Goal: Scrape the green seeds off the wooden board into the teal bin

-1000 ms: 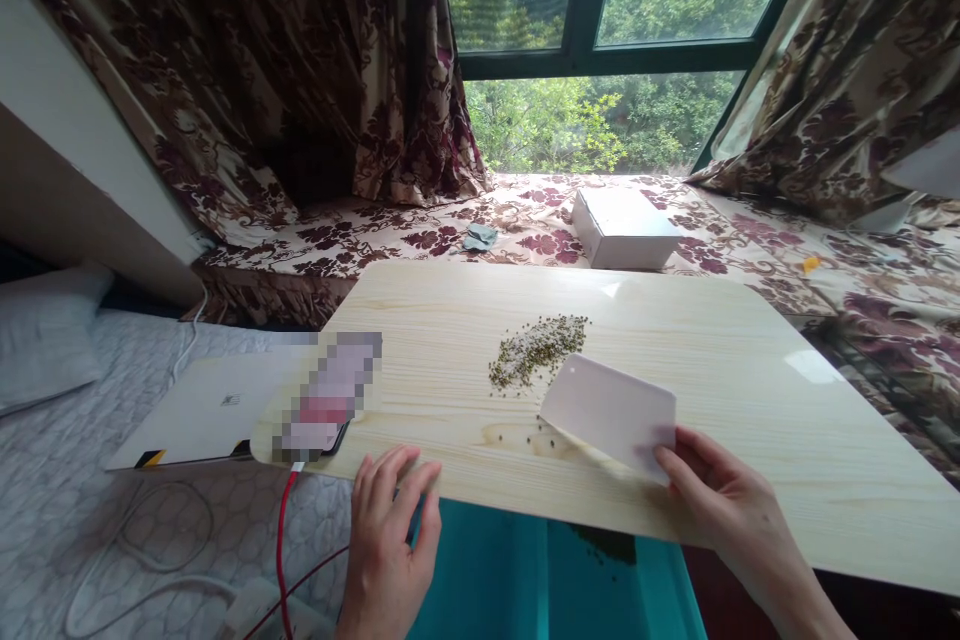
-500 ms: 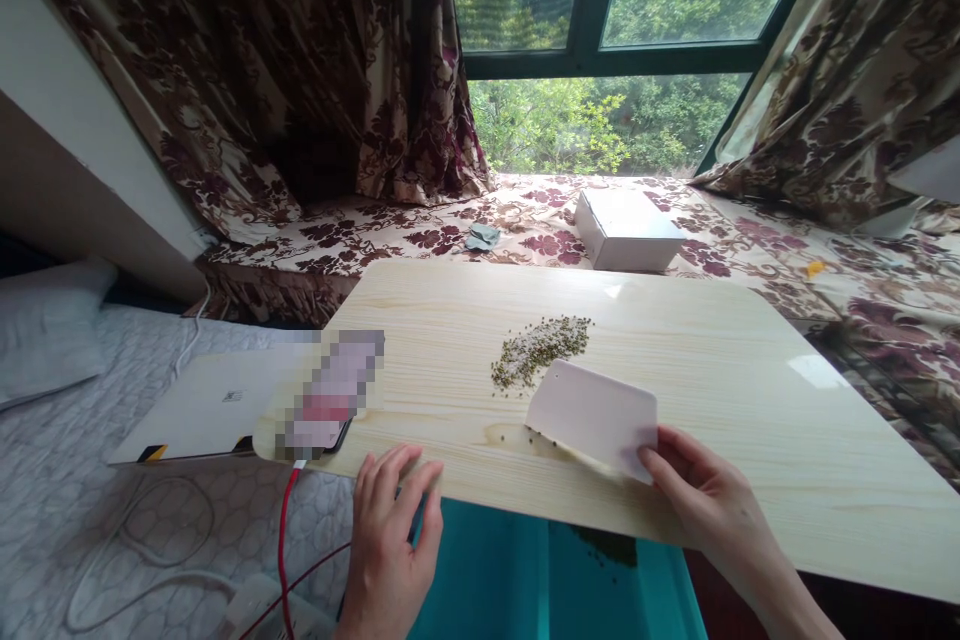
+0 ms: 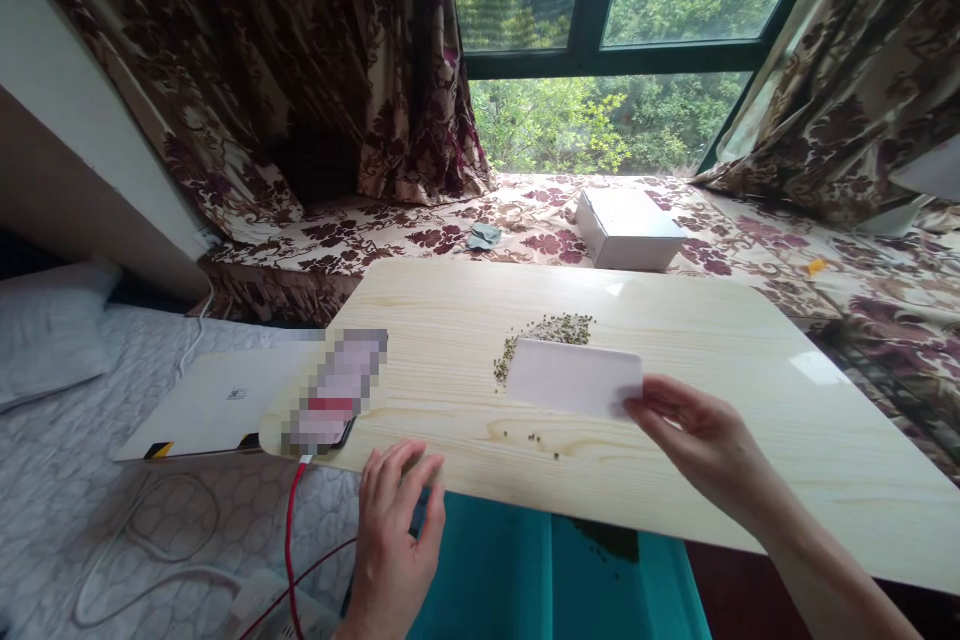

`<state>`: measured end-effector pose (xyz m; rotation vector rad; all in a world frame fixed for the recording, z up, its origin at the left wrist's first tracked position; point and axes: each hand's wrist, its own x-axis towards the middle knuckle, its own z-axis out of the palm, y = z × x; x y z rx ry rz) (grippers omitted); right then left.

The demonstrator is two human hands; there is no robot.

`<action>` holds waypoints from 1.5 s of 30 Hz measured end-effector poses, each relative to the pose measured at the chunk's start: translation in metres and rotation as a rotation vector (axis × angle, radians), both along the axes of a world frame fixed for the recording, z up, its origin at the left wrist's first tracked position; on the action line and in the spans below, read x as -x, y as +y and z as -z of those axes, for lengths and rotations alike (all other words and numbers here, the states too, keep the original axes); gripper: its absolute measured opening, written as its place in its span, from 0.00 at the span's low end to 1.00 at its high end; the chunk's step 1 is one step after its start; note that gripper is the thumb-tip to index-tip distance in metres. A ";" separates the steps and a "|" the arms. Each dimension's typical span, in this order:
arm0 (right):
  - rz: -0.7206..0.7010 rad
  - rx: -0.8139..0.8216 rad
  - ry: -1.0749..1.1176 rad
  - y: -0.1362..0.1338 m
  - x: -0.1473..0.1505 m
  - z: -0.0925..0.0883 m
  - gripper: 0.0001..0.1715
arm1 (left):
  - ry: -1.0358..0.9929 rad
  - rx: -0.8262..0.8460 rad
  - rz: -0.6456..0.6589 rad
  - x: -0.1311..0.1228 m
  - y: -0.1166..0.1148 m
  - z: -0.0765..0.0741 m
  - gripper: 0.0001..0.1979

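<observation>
My right hand (image 3: 686,422) pinches the right end of a flat white plastic scraper card (image 3: 574,378) above the wood-grain table (image 3: 442,350). Behind the card lies a patch of small green beans (image 3: 562,326) mixed with white grains; the card hides its near part. A few stray beans (image 3: 532,437) sit on the tabletop nearer to me. With fingers apart and nothing in it, my left hand (image 3: 401,525) hovers by the table's near edge. Under that edge is a turquoise divided bin (image 3: 495,570), with a dark green pile of beans (image 3: 611,537) in its right compartment.
A phone (image 3: 341,390), its screen blurred out, lies at the table's left with a red cable (image 3: 291,540) plugged in. Beside it is a white box (image 3: 217,405) on the bed. A white carton (image 3: 630,230) and a grey-green cloth (image 3: 484,236) rest on the window ledge.
My right hand has moved the white card away from me and slightly left, up against the bean patch. The stray beans are now uncovered. My left hand has hardly moved.
</observation>
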<state>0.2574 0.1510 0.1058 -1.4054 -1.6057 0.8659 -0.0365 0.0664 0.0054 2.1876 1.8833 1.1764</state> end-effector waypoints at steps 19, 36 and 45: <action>-0.848 0.346 -0.336 0.100 0.099 0.006 0.12 | -0.387 -0.131 -0.200 0.017 -0.041 -0.031 0.08; -0.918 0.286 -0.452 0.094 0.080 -0.009 0.07 | -0.229 -0.173 -0.129 0.019 -0.037 -0.029 0.10; -0.892 0.339 -0.525 0.086 0.056 -0.014 0.08 | -0.219 -0.169 -0.101 0.013 -0.038 -0.028 0.09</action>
